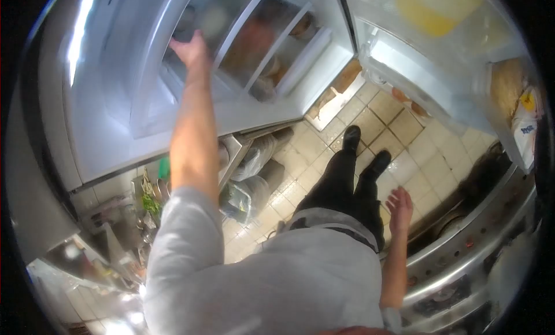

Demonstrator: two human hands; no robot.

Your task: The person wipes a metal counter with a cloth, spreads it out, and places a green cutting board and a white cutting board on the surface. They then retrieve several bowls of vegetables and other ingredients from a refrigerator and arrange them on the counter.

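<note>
My left hand (192, 50) reaches up to a white refrigerated case (153, 112) in the upper left. Its thumb stands apart from the fingers, and nothing shows between them. The hand is by the case's glass front, next to a pale vertical frame bar (240, 25). Blurred food lies behind the glass. My right hand (400, 206) hangs low at the right of my body, with its fingers apart and slightly bent, holding nothing.
An open white door (404, 63) with bagged items (527, 124) stands upper right. A metal stove (462, 248) runs along the lower right. Plastic containers (240, 199), green leaves (151, 203) and cluttered utensils are lower left. The floor is tiled (416, 167).
</note>
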